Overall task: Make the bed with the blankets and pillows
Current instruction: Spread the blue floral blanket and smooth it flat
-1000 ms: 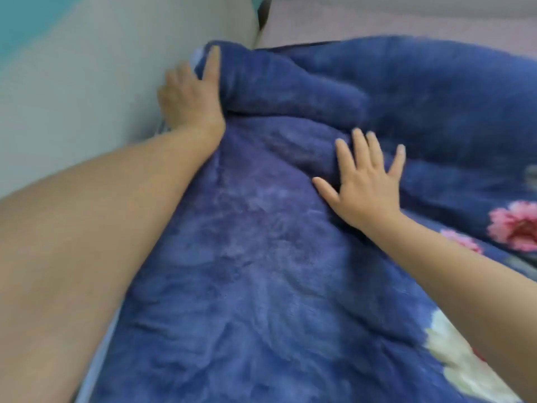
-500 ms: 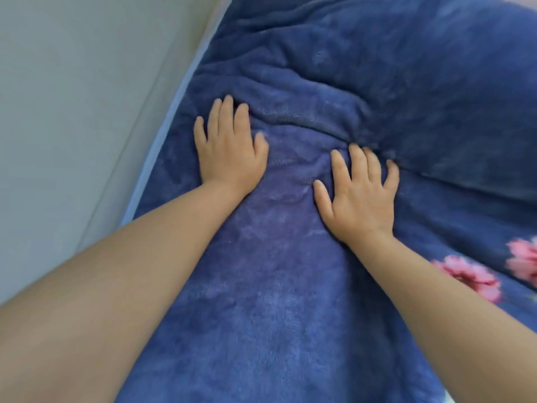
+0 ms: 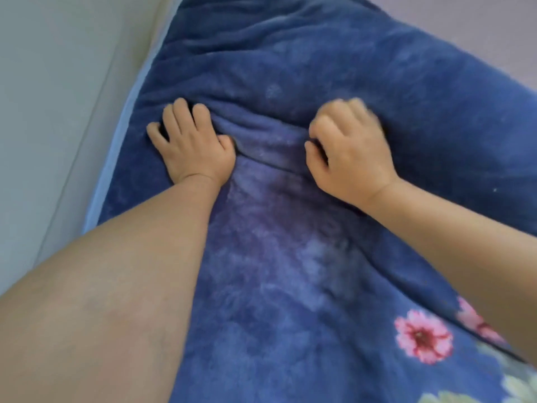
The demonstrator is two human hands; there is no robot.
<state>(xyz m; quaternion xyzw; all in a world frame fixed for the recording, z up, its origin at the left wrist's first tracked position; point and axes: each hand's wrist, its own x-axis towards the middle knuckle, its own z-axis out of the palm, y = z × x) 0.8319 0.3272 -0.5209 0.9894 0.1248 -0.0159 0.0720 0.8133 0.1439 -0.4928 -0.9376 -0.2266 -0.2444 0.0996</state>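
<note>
A plush dark blue blanket with pink flowers printed at its lower right covers the bed. My left hand lies on it near the left edge, its fingers curled down into the fabric and gripping a fold. My right hand is about a hand's width to the right, its fingers bent into a fist that bunches the same fold. Between the two hands the blanket is gathered into ridges. No pillow is in view.
A pale wall runs close along the left side of the bed, with a light blue mattress edge showing beside it. A mauve surface lies beyond the blanket at the top right.
Both hands lay flat with straight fingers half a second ago; now their fingers are curled into the blanket and gather it. A second ago the left hand was up at the blanket's far corner by the wall.
</note>
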